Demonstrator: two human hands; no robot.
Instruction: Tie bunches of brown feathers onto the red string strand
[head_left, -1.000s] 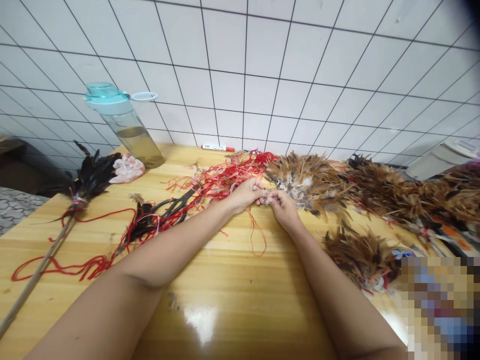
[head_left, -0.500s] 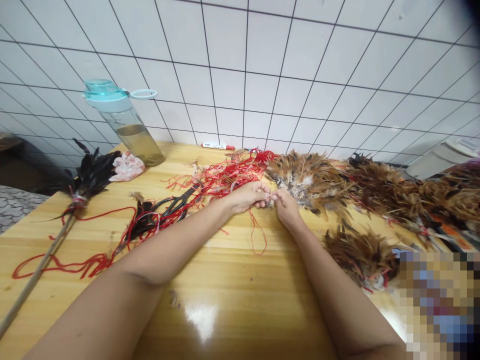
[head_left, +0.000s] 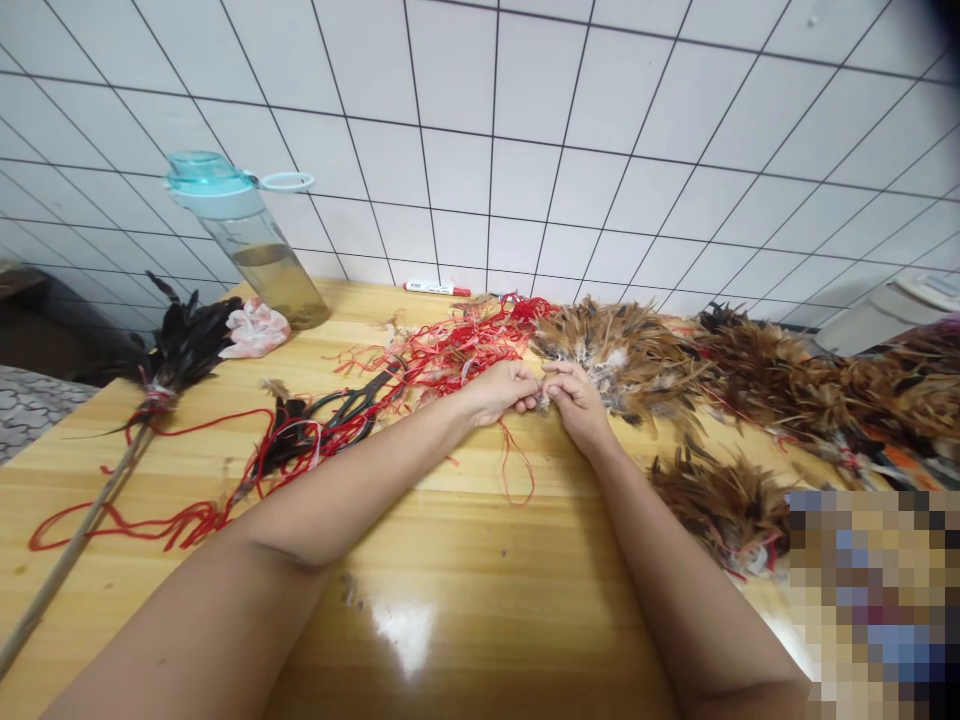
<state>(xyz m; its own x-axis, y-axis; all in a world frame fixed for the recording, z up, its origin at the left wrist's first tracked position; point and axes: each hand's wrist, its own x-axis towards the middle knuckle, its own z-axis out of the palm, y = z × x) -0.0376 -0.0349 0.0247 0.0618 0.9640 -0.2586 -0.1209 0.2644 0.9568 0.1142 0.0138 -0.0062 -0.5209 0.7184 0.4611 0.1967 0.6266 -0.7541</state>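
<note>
My left hand [head_left: 499, 392] and my right hand [head_left: 576, 405] meet above the wooden table, their fingertips pinched together at the pale base of a brown feather bunch [head_left: 622, 358]. What lies between the fingers is too small to tell, perhaps quills or thread. A thin red thread [head_left: 514, 462] hangs in a loop below my left hand. A tangle of red strings [head_left: 465, 352] lies just beyond that hand.
On the yellow wooden table [head_left: 480, 570] are black-handled scissors [head_left: 352, 408], a black feather duster on a stick [head_left: 180, 350], a water bottle [head_left: 262, 250], a pink cloth [head_left: 255, 333], a red marker [head_left: 436, 289] and more brown feather bunches [head_left: 720, 510]. White tiles rise behind.
My right hand has risen a little and moved slightly right, staying pinched against my left hand's fingertips. The whole view has tilted slightly.
</note>
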